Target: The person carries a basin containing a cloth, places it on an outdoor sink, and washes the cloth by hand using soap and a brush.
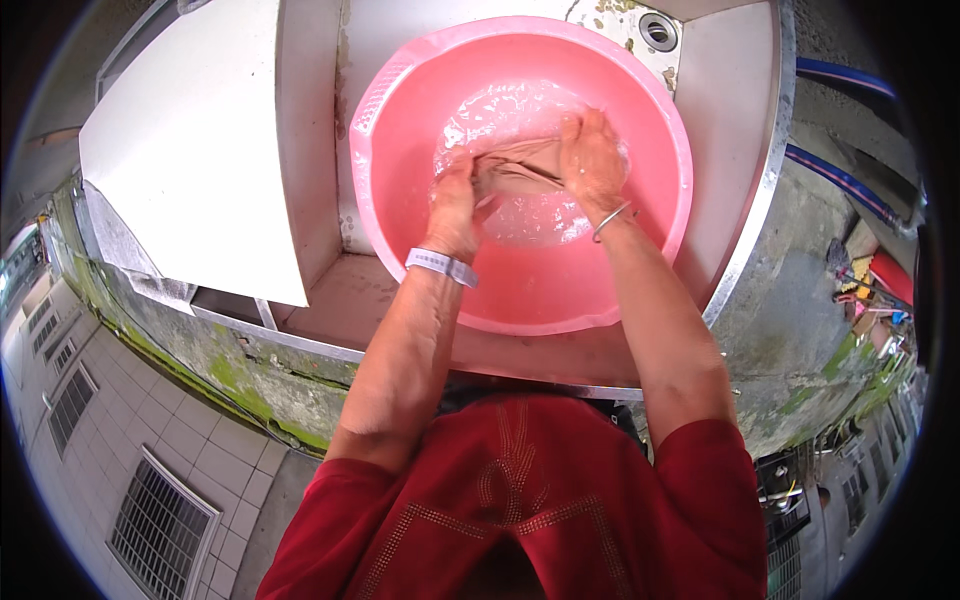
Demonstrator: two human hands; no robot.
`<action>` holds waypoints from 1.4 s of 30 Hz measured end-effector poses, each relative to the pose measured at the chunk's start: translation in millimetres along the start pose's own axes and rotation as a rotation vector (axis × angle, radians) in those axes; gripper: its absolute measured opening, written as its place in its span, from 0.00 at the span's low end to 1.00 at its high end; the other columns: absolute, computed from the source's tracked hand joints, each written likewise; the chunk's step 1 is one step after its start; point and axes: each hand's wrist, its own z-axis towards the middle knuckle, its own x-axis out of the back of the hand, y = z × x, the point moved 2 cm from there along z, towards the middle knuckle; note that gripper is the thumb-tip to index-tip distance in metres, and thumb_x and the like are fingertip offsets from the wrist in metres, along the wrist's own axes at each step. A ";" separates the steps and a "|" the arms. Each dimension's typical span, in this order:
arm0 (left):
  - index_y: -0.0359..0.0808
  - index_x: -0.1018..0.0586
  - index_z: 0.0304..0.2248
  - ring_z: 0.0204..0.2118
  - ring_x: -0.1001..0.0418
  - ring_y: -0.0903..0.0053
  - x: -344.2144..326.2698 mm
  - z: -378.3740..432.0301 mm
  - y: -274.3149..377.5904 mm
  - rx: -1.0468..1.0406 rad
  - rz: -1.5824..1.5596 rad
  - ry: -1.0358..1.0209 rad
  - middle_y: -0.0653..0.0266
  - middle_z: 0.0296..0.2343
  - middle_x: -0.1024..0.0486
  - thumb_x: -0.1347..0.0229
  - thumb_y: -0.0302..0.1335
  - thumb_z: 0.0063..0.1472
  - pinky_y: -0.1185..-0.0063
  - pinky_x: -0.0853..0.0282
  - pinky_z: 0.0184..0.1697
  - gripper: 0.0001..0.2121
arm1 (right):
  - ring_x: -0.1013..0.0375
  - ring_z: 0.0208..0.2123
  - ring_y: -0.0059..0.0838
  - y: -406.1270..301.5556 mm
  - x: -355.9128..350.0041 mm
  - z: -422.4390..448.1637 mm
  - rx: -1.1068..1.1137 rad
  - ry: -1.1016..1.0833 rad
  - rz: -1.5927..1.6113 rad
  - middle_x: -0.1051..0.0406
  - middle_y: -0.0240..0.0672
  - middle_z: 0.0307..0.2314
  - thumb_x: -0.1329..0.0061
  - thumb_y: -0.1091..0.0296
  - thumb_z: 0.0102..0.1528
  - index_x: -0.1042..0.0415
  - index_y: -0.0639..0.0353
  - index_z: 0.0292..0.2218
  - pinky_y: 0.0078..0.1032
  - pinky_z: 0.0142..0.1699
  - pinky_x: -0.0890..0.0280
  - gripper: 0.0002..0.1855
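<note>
A pink plastic basin [525,300] sits in a pale sink, with some water [510,105] in its bottom. Between my hands a wet beige cloth [525,161] is stretched, creased across its middle and partly in the water. My left hand [454,195] grips the cloth's left end, its fingertips partly hidden behind the fabric. On the right end lies my right hand [594,157], back upward and fingers pointing away from me; the cloth runs in under it. A pale band is on my left wrist and a thin metal bangle on my right.
The sink [739,97] has a metal-trimmed rim and a drain [658,32] at its far right. A white board [187,142] covers the left side. Blue hoses [840,184] run at the right, near assorted clutter [874,292]. Mossy concrete [247,375] edges the left.
</note>
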 end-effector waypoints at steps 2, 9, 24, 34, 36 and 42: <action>0.41 0.27 0.39 0.34 0.32 0.75 5.8 -1.9 -3.0 0.155 -0.049 -0.107 0.68 0.30 0.27 0.61 0.48 0.65 0.69 0.35 0.42 0.20 | 0.29 0.38 0.49 -20.8 -2.5 -18.6 -0.061 -0.291 0.076 0.29 0.52 0.35 0.63 0.60 0.58 0.30 0.65 0.34 0.42 0.44 0.35 0.17; 0.39 0.27 0.34 0.29 0.34 0.76 10.7 2.4 -1.9 0.027 -0.253 -0.328 0.66 0.27 0.30 0.59 0.52 0.63 0.78 0.33 0.38 0.23 | 0.28 0.37 0.43 -118.9 51.9 -89.9 0.240 -0.508 0.565 0.31 0.56 0.33 0.57 0.68 0.55 0.33 0.68 0.25 0.39 0.39 0.33 0.11; 0.39 0.28 0.39 0.35 0.30 0.75 0.7 -14.0 6.7 -0.028 -0.006 -0.116 0.64 0.32 0.26 0.55 0.42 0.64 0.74 0.35 0.38 0.15 | 0.29 0.35 0.48 -3.2 4.0 -3.3 -0.047 -0.139 0.017 0.29 0.51 0.33 0.61 0.63 0.56 0.32 0.65 0.34 0.38 0.41 0.33 0.13; 0.38 0.30 0.35 0.31 0.29 0.77 24.3 29.3 -8.1 0.046 -0.228 -0.339 0.65 0.29 0.27 0.52 0.44 0.63 0.77 0.29 0.34 0.16 | 0.33 0.19 0.29 -116.5 49.1 -95.3 0.038 -0.583 0.774 0.33 0.40 0.17 0.52 0.62 0.56 0.34 0.63 0.24 0.30 0.25 0.39 0.15; 0.39 0.30 0.33 0.29 0.29 0.79 9.1 12.5 2.2 0.095 -0.133 -0.113 0.68 0.25 0.29 0.52 0.41 0.64 0.78 0.30 0.32 0.12 | 0.29 0.20 0.38 -117.8 54.1 -89.1 0.165 -0.516 0.535 0.31 0.43 0.18 0.54 0.59 0.56 0.30 0.61 0.25 0.35 0.25 0.36 0.15; 0.40 0.29 0.41 0.31 0.28 0.78 -5.4 -7.8 -21.0 0.012 -0.301 -0.391 0.66 0.31 0.27 0.60 0.38 0.67 0.78 0.30 0.31 0.13 | 0.27 0.23 0.46 -89.0 29.9 -56.6 0.227 -0.362 0.352 0.28 0.47 0.20 0.60 0.60 0.56 0.27 0.62 0.25 0.37 0.30 0.31 0.16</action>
